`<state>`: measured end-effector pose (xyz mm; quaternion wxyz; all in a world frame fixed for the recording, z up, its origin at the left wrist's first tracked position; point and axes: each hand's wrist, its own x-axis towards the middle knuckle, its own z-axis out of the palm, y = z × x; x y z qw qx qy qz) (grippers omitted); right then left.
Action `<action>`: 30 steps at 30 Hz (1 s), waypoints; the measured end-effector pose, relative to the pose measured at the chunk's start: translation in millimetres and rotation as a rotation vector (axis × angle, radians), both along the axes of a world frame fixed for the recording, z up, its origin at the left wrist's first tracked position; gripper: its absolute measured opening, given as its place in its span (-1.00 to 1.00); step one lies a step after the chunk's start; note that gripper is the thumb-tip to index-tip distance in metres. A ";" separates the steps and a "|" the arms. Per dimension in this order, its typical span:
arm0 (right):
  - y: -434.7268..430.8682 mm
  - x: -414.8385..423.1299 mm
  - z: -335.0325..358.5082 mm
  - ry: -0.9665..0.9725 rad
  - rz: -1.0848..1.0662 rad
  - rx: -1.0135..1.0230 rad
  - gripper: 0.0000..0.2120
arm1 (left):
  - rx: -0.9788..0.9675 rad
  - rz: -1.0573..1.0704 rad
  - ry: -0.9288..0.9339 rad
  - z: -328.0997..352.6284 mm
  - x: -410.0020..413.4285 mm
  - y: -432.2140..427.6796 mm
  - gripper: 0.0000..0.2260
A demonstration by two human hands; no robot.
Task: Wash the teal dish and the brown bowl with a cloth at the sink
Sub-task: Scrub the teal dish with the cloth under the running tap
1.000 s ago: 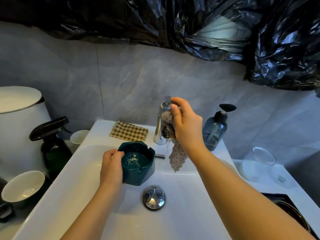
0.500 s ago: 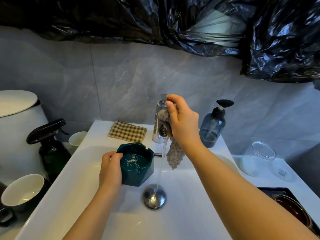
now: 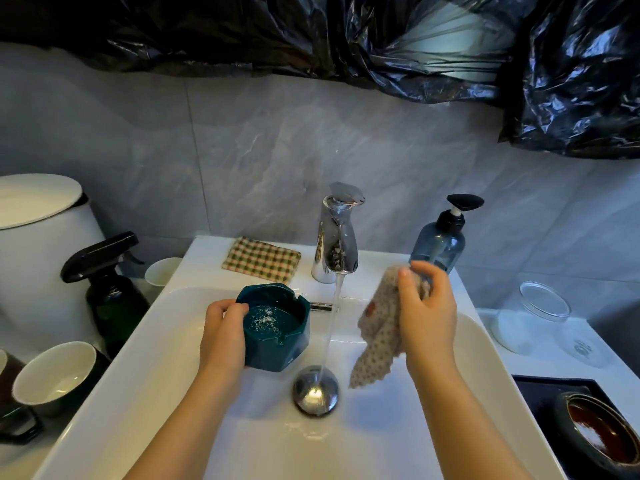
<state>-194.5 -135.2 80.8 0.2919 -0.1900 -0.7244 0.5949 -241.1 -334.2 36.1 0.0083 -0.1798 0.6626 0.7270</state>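
Observation:
My left hand grips the left wall of the teal dish, a hexagonal dish with white grains on its floor, held inside the white sink. My right hand is shut on a beige dotted cloth that hangs down to the right of the water stream. Water runs from the chrome tap onto the round drain plug, between the dish and the cloth. The brown bowl sits on a dark tray at the lower right.
A checked cloth lies on the sink's back ledge. A blue soap pump bottle stands behind my right hand. A dark spray bottle, white bowls and a white bin are on the left. A glass jar lies on the right.
My right hand has left the tap handle and come down to the right with the cloth. Water has started running. The left hand and the dish have stayed in place.

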 end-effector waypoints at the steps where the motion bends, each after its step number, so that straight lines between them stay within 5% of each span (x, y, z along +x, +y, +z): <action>1: 1.3 5.8 -10.8 -0.026 -0.004 -0.057 -0.82 | -0.010 -0.013 0.002 0.9 0.7 -0.5 -0.84; 9: 6.1 19.9 -49.2 -0.234 0.020 -0.118 -0.67 | 0.045 -0.306 -0.155 6.5 13.0 5.7 -0.84; 21: -61.4 27.9 -41.6 -0.221 0.414 -0.320 -0.82 | -0.204 -0.225 -0.075 8.7 18.0 10.3 -0.91; 27: -53.1 22.1 -40.9 -0.309 0.321 -0.540 -0.86 | 0.047 -0.362 -0.185 16.0 26.6 13.8 -0.91; 30: -45.4 25.5 -39.0 -0.267 0.141 -0.447 -0.89 | 0.159 -0.291 -0.211 10.6 33.5 30.7 -0.84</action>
